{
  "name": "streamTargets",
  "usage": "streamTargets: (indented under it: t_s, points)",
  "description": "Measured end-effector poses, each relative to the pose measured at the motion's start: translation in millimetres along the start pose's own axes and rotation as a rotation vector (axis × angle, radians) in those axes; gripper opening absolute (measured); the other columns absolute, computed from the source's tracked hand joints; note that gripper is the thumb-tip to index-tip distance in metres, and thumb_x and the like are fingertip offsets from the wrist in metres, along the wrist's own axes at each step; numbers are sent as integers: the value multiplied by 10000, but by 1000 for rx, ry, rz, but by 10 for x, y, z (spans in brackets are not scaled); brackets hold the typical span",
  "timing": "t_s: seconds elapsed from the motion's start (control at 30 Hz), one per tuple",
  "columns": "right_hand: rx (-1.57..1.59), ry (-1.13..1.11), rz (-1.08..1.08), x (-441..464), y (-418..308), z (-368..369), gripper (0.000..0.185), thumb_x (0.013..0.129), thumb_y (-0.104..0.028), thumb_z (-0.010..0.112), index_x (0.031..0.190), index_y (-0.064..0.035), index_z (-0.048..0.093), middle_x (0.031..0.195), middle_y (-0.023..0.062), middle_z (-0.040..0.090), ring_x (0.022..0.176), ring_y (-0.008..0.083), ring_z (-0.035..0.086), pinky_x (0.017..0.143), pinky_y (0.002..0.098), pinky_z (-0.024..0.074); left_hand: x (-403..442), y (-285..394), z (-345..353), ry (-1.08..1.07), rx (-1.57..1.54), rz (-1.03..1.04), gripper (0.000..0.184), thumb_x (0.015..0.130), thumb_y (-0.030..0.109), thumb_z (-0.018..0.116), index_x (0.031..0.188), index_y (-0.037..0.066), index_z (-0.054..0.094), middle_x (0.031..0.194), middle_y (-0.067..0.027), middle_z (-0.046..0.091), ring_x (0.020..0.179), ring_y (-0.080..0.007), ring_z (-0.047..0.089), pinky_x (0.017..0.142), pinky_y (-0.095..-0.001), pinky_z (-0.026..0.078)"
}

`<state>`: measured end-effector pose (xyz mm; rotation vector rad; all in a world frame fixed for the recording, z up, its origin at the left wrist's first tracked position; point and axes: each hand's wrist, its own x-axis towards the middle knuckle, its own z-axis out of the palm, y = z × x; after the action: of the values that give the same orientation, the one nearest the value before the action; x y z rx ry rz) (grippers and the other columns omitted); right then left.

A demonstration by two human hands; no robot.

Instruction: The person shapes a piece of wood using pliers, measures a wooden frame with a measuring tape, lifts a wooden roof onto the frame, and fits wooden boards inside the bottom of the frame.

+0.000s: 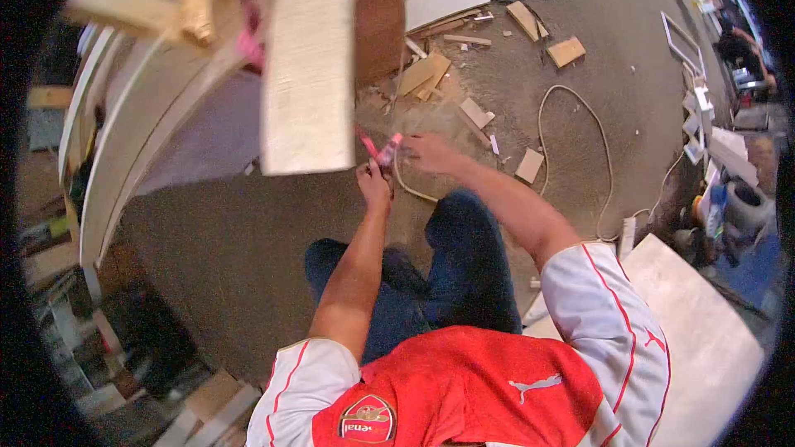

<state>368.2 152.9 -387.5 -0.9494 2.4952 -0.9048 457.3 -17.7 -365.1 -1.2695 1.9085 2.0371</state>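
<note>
My left hand (375, 185) is closed around a small pink-and-red object (384, 151), whose exact kind I cannot make out. Close on its right is my right hand (431, 154), its blurred fingers at the object's upper end; whether they grip it is unclear. A pale cord (401, 175) runs down past both hands and onto the floor. Just above and left of my left hand, the end of a wide pale wooden board (308, 91) juts toward me and hides what lies behind it.
Wood offcuts (424, 76) and sawdust litter the floor ahead. The cord loops (571, 89) to the right. A curved wooden frame (157, 116) stands at left, with lumber pieces (124, 2) above it. A large pale panel (691, 314) lies at right, near more scraps.
</note>
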Motion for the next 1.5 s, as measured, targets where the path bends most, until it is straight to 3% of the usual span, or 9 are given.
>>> streamTargets:
  t_s: [0.13, 0.27, 0.53, 0.7, 0.77, 0.9, 1.17, 1.33, 1.5]
  points:
    - [-124, -438, 278, -532, 911, 345, 335, 870, -288, 664, 1126, -73, 663, 1047, 190, 682, 1008, 404, 655, 844, 518, 522, 1144, -1407, 257, -83, -28, 162, 254, 1068, 280, 501, 955, 54, 480, 714, -17, 536, 579, -116, 498, 530, -296, 432]
    - [-21, -173, 274, -1850, 2343, 2335, 283, 911, -293, 567, 1018, -62, 689, 1014, 166, 703, 940, 374, 693, 817, 524, 529, 1420, -2014, 543, -102, -143, 144, 236, 1071, 285, 488, 987, 65, 509, 692, -14, 543, 524, -114, 470, 474, -295, 410]
    - [-117, -115, 517, -2439, 2143, 2732, 288, 938, -184, 507, 1198, -82, 582, 1006, 179, 675, 811, 363, 703, 664, 472, 556, 1581, -2522, 709, -115, 471, 249, 299, 1066, 339, 473, 1063, 52, 556, 733, -55, 650, 542, -156, 538, 478, -322, 438]
    - [-219, 338, 327, -1405, 2500, 2121, 201, 929, -114, 491, 1112, -77, 564, 932, 161, 634, 838, 342, 687, 625, 486, 542, 1620, -2407, 1122, -157, 758, 415, 446, 1061, 441, 464, 1112, 6, 546, 1058, -211, 687, 922, -333, 639, 845, -436, 475]
    - [-296, 210, 432, -785, 2035, 1102, 210, 882, -106, 540, 1088, -85, 574, 925, 145, 621, 844, 322, 679, 647, 470, 548, 1676, -2099, 1378, -166, 579, 403, 481, 1059, 457, 458, 1126, -12, 542, 1105, -239, 659, 991, -360, 623, 889, -454, 457]
    - [-417, 686, -52, 325, 2300, 543, 223, 804, -135, 604, 1026, -113, 612, 913, 81, 616, 855, 260, 670, 622, 421, 569, 1702, -1156, 1764, 47, 395, 521, 511, 1072, 445, 428, 1159, -51, 519, 1157, -258, 620, 1056, -368, 602, 939, -431, 436]
    - [-632, 685, -675, 1834, 1567, -442, 382, 817, -160, 605, 1197, -172, 646, 1180, 54, 641, 1014, 217, 660, 845, 322, 562, 1703, -97, 1451, 126, -260, 629, 533, 1053, 438, 488, 1277, -45, 503, 1256, -214, 584, 1110, -306, 569, 959, -418, 442]
    - [-425, 25, 31, 2207, 2167, 327, 447, 884, -177, 577, 1330, -195, 599, 1297, 75, 620, 919, 278, 706, 770, 393, 584, 2114, -529, 951, 237, 21, 384, 691, 993, 506, 574, 1415, -32, 470, 1392, -216, 551, 1194, -335, 567, 991, -436, 470]
    - [-802, 76, 7, 2070, 2359, 468, 394, 908, -215, 568, 1296, -184, 625, 1188, 60, 698, 864, 304, 726, 727, 422, 589, 1867, -692, 776, 251, 82, 391, 555, 1052, 318, 523, 1352, -138, 429, 1407, -259, 516, 1274, -346, 516, 1075, -405, 373]
